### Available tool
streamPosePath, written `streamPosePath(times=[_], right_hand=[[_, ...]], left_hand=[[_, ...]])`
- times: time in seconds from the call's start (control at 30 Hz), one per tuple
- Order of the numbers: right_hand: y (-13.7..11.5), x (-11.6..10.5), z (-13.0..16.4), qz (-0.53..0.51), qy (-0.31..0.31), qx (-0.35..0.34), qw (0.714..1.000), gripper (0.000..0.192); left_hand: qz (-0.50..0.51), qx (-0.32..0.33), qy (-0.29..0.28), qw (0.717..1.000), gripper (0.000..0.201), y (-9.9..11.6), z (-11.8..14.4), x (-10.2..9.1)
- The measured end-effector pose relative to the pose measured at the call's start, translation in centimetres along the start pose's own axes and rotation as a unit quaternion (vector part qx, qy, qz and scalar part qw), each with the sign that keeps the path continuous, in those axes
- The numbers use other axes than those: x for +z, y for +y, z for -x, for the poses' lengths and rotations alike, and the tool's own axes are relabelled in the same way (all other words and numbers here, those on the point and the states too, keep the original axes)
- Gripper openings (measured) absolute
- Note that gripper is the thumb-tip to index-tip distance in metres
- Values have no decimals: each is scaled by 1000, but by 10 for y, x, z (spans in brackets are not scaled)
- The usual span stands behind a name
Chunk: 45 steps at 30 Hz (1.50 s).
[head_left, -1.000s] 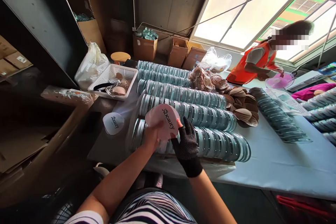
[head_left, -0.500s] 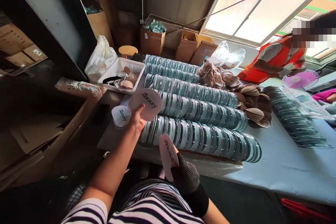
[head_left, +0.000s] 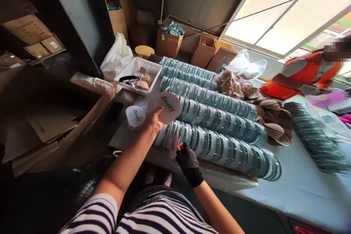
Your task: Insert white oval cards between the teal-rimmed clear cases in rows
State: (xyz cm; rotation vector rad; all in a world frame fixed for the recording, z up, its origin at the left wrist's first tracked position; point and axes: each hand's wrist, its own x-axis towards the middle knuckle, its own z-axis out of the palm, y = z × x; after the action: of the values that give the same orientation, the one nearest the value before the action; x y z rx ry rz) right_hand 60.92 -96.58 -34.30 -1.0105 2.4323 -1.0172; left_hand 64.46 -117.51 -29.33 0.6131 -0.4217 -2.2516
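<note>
My bare left hand (head_left: pixel 156 120) is closed on pale pink round pads (head_left: pixel 168 104), the top one printed "beauty", over the left end of the rows. In a black dotted glove with bare fingertips, my right hand (head_left: pixel 187 156) pinches another pale pink pad (head_left: pixel 173 142), now seen almost edge-on and blurred. That pad is at the left end of the nearest row of clear discs (head_left: pixel 219 150); whether it touches them I cannot tell. A white printed pad (head_left: pixel 135 116) lies at the table's left corner, left of my left hand.
Several long rows of clear discs fill the table (head_left: pixel 296 190). Behind them stands a white basket (head_left: pixel 157 73) with brown pads. Brown pads (head_left: pixel 275 117) are heaped to the right. A person in an orange vest (head_left: pixel 301 75) works at the far right. Cardboard boxes (head_left: pixel 169 44) line the wall.
My right hand has moved up and away from my body to the nearest row, and its pad has turned edge-on. My left hand keeps its pads. The whole view has shifted a little.
</note>
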Motion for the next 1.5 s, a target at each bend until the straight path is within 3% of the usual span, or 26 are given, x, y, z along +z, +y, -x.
streamPosePath(times=[0.07,0.13,0.2,0.3,0.4,0.47,0.53,0.6,0.63,0.7,0.77,0.8,0.9,1.0,1.13,1.2,1.27,1.33,1.43,1.5], right_hand=[[6,0,-7,-39,-7,4,999,30],[11,-2,-14,-58,-6,-16,998,29],[14,-6,-17,-72,-18,-24,997,28],[19,-10,-16,-88,-52,-6,995,30],[19,-12,-15,-82,-69,1,994,29],[17,-10,-15,-74,-75,7,994,27],[14,-9,-15,-79,-75,14,994,24],[12,-8,-12,-87,-69,14,994,22],[10,-8,-11,-86,-68,12,994,21],[7,-9,-9,-62,-68,3,996,19],[3,-11,-10,-16,-62,-6,998,17],[1,-12,-11,12,-56,-9,998,16],[-6,-13,-20,102,-26,-2,994,14],[-13,-7,-26,166,-7,8,986,17],[-16,2,-26,222,-32,17,974,24],[-14,5,-23,197,-51,22,979,22],[-12,7,-22,54,-87,58,993,18],[-10,6,-22,-127,-141,105,976,22],[-10,2,-25,-384,-192,121,895,37],[-9,-1,-28,-479,-204,110,847,45]], left_hand=[[-46,44,-20,998,49,15,-8,-9],[-160,136,9,978,45,40,-20,-26],[-303,212,87,925,46,67,-32,-50],[-457,228,211,833,75,92,-48,-91],[-544,198,286,764,109,92,-57,-126],[-582,175,310,731,113,85,-59,-140],[-614,183,314,700,111,76,-56,-144],[-643,231,265,681,103,64,-48,-137],[-654,255,202,683,97,56,-42,-130],[-658,265,21,705,87,36,-27,-115],[-627,216,-136,736,82,14,-9,-101],[-609,191,-175,750,81,3,-2,-96],[-551,155,-176,801,75,-19,12,-88],[-503,126,-166,839,67,-25,13,-87],[-489,120,-132,854,62,-25,11,-82],[-489,136,-115,854,60,-26,12,-79],[-487,144,-112,854,59,-29,15,-76],[-488,149,-112,853,59,-35,17,-76],[-489,175,-103,848,63,-49,19,-78],[-483,196,-92,848,64,-56,17,-81]])
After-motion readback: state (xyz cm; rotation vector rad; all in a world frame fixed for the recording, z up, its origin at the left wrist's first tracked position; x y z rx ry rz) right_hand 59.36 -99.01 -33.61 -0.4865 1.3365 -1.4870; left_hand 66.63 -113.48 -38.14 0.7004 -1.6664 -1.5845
